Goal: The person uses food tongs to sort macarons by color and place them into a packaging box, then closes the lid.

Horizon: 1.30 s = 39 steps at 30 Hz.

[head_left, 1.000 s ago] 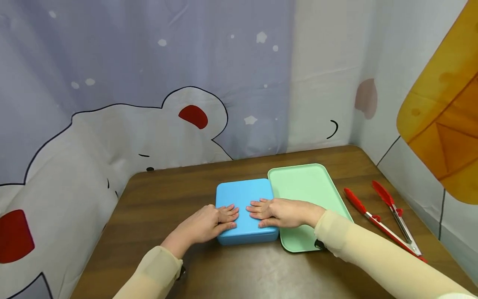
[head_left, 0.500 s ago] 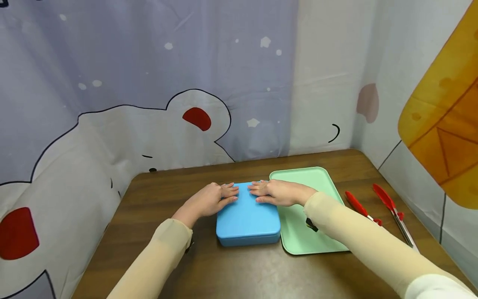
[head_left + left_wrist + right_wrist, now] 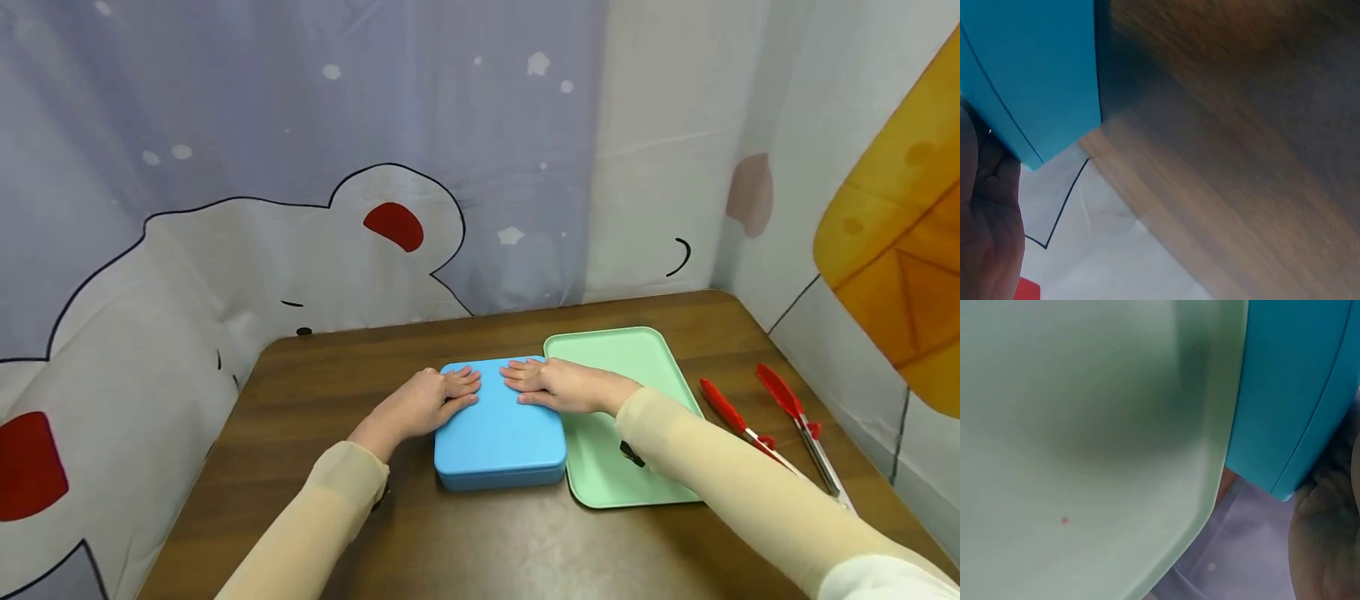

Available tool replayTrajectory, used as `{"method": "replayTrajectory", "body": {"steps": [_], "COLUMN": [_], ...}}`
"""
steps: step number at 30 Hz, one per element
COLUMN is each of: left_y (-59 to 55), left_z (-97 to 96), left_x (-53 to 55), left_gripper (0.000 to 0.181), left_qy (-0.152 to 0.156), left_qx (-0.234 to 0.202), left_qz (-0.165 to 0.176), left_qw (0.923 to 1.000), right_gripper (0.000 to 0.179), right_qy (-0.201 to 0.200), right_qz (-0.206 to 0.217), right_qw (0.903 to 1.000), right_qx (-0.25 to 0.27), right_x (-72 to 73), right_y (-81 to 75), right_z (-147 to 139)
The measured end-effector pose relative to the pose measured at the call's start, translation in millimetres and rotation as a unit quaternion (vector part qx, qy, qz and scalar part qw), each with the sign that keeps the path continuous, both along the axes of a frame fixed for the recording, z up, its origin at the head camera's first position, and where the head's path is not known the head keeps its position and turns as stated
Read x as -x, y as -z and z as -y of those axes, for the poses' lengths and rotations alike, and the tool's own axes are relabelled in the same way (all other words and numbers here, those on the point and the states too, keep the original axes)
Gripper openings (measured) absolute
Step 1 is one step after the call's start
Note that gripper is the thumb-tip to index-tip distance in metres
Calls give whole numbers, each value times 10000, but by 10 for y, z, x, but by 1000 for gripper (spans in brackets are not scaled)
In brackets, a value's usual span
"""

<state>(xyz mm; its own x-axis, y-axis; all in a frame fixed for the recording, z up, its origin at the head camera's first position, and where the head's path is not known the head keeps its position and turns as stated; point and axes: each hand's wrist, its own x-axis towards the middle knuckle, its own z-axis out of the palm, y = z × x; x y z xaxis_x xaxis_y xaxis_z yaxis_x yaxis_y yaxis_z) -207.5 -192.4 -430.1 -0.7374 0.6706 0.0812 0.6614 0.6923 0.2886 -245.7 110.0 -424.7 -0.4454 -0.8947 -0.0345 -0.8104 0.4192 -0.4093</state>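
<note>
A blue lidded box (image 3: 498,433) sits on the wooden table, its lid lying flat on top. My left hand (image 3: 431,402) rests on the lid's far left part with fingers straight. Across from it, my right hand (image 3: 562,385) lies on the far right part of the lid, fingers extended and palm down. In the left wrist view the box's side (image 3: 1041,69) shows a seam below the lid, with the hand (image 3: 991,212) at its edge. The right wrist view has the box (image 3: 1297,381) right beside the green tray's rim, the hand (image 3: 1325,531) over the lid.
A light green tray (image 3: 607,475) lies right of the box, partly under my right forearm. Farther right are red-tipped metal tongs (image 3: 806,433), their lower part behind the sleeve. A printed curtain (image 3: 375,275) rises behind the table's back edge (image 3: 495,321).
Both hands have slid from the near-middle of the lid to its far part and stay there. The box and tray have hardly moved; the head view shifts slightly.
</note>
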Motion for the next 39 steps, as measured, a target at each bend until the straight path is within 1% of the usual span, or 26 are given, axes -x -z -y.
{"method": "replayTrajectory", "body": {"steps": [4, 8, 10, 12, 13, 15, 19, 21, 23, 26, 29, 34, 38, 39], "left_y": [-15, -57, -79, -100, -107, -112, -56, -5, 48, 110, 136, 112, 78, 71], "left_z": [-5, -5, -7, -14, -16, -20, -1, 16, 21, 19, 12, 0, 0, -1], "left_x": [42, 99, 118, 110, 93, 24, -188, -287, -351, -393, -414, -452, -438, -431], "left_gripper": [44, 44, 44, 44, 44, 42, 41, 41, 41, 42, 42, 40, 41, 41], "left_qy": [35, 34, 60, 131, 192, 342, 746, 829, 820, 744, 739, 806, 822, 815], "left_qx": [-18, 10, 31, -1, -39, -136, -400, -473, -527, -606, -642, -674, -674, -661], "left_qz": [-13, 117, 152, 130, 102, 31, -50, 11, 54, 96, 80, 47, -27, -39], "left_qw": [10000, 9999, 9999, 9998, 9998, 9993, 9964, 9954, 9952, 9953, 9952, 9945, 9943, 9945], "right_gripper": [54, 55, 55, 54, 54, 53, 51, 50, 50, 50, 49, 50, 50, 50], "right_qy": [98, 133, 130, 89, 29, -130, -518, -624, -664, -683, -764, -850, -833, -782], "right_qz": [26, 130, 119, 69, 23, -73, -136, -139, -161, -296, -440, -463, -473, -414], "right_qw": [9999, 9996, 9997, 9999, 9999, 9995, 9980, 9976, 9974, 9971, 9959, 9949, 9949, 9956], "right_qx": [-122, -223, -139, 34, 118, 264, 326, 265, 217, 173, 213, 283, 315, 318], "right_x": [21, 70, 79, 61, 38, -36, -242, -330, -393, -440, -464, -496, -486, -483], "right_y": [-24, -62, -65, -72, -76, -87, -86, -49, -7, 54, 89, 91, 58, 50], "right_z": [-1, 20, 33, 43, 46, 45, 13, -14, -41, -74, -93, -98, -87, -87]}}
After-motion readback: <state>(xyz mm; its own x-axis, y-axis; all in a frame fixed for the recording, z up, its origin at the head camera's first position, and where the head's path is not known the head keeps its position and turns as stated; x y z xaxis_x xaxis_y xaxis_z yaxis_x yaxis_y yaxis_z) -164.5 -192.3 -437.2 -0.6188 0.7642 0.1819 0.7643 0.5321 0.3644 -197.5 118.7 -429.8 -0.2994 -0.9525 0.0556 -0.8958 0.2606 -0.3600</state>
